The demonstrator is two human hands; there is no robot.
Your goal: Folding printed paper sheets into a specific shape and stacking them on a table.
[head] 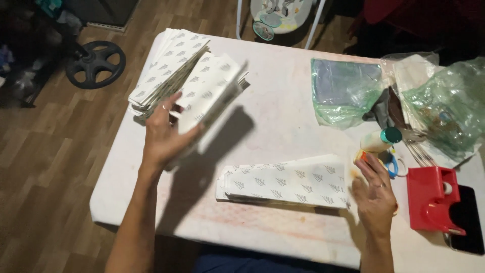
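My left hand (162,132) holds a thick stack of white patterned paper sheets (212,91) lifted above the white table (283,96). Behind it a second pile of the same sheets (166,65) lies fanned at the table's far left corner. A flat stack of patterned sheets (288,183) lies near the front edge. My right hand (375,191) hovers at that stack's right end, fingers apart and holding nothing, with a ring on one finger.
A glue bottle with a teal cap (380,139) and blue-handled scissors (393,164) lie right of my right hand. A red tape dispenser (432,199) and a dark phone (467,220) sit at the right. Green plastic bags (343,91) fill the back right. A weight plate (95,63) lies on the wooden floor.
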